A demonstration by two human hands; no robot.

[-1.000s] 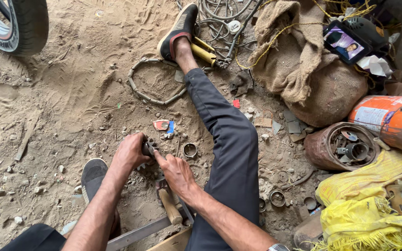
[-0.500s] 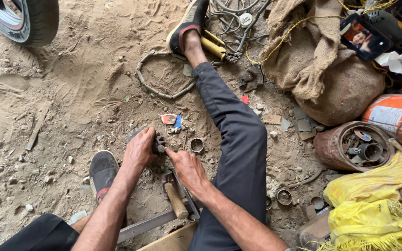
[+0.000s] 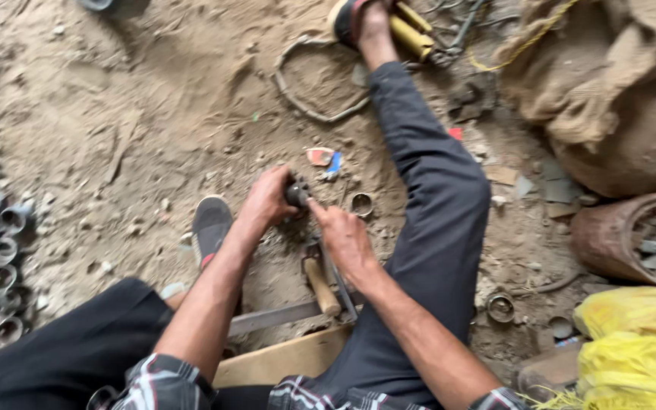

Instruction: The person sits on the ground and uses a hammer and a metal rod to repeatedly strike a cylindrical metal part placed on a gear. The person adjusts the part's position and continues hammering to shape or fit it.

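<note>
Both hands meet over sandy ground: the left hand (image 3: 267, 201) is clamped on a dark metal part (image 3: 297, 193), the right hand (image 3: 345, 239) touches it with fingertips.

The small dark part (image 3: 298, 193) is mostly hidden between the left hand (image 3: 267, 201) and right hand (image 3: 347, 239); its shape cannot be told. The rusty drum (image 3: 632, 239) at three o'clock and yellow sacking (image 3: 639, 357) at four o'clock run off the edge.
</note>
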